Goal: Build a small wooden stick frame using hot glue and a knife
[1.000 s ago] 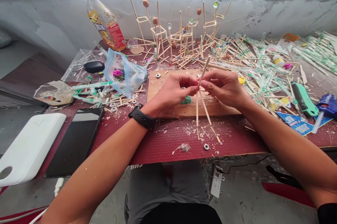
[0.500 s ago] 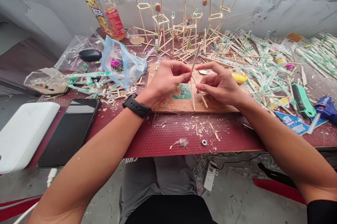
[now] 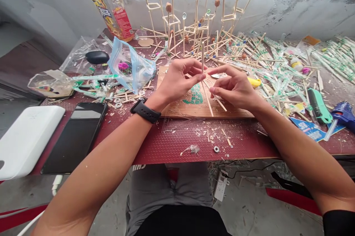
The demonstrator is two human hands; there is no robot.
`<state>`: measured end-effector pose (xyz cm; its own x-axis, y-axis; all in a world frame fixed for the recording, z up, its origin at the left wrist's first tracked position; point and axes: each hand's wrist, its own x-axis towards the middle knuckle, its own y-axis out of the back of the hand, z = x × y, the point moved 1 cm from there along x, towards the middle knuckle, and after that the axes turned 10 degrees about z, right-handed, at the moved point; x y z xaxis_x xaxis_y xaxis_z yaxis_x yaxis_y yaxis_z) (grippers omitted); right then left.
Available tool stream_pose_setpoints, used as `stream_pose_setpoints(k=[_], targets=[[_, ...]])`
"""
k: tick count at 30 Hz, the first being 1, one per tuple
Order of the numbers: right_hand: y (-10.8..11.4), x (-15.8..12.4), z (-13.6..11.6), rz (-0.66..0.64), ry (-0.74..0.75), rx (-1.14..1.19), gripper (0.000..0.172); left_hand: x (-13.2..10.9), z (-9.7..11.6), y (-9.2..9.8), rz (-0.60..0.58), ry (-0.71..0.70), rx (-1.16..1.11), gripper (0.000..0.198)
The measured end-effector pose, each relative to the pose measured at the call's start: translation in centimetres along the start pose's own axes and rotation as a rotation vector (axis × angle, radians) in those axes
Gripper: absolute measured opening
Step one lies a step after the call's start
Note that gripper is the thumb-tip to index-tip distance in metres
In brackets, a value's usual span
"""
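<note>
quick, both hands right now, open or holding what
Left hand: closed, pinching wooden sticks.
Right hand: partly open, beside the sticks; whether it touches them cannot be told.

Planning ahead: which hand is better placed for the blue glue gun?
Probably the right hand: the blue glue gun lies on that side. The left hand pinches the wooden sticks; the right's thumb and forefinger are apart, though possibly touching one.

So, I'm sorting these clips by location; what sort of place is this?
Probably a makeshift craft workspace: stick frames at the back, a wooden board in front, and what looks like a glue gun at right.
</note>
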<state>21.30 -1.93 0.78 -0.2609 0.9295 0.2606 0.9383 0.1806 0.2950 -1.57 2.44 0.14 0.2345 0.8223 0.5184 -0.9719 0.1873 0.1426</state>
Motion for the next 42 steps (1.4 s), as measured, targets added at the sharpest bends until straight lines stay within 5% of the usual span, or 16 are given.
stream_pose_setpoints(k=[8, 24, 28, 35, 42], targets=[[0.1, 0.3, 0.1, 0.074, 0.073, -0.06, 0.038, -0.1, -0.2, 0.0, 0.029, -0.079, 0.232, 0.01], [2.8, 1.6, 1.4, 0.328, 0.236, -0.192, 0.02, 0.2, -1.3, 0.4, 0.059, -0.065, 0.259, 0.009], [3.6, 1.9, 1.6, 0.249, 0.223, -0.292, 0.019, 0.1, -1.0, 0.3, 0.053, -0.081, 0.284, 0.009], [4.7, 2.0, 0.9, -0.158, 0.283, -0.578, 0.028, 0.6, -0.7, 1.4, 0.14, -0.015, 0.404, 0.004], [4.4, 1.9, 1.3, -0.177, 0.315, -0.773, 0.024, 1.4, -1.5, 3.5, 0.259, 0.049, 0.515, 0.016]])
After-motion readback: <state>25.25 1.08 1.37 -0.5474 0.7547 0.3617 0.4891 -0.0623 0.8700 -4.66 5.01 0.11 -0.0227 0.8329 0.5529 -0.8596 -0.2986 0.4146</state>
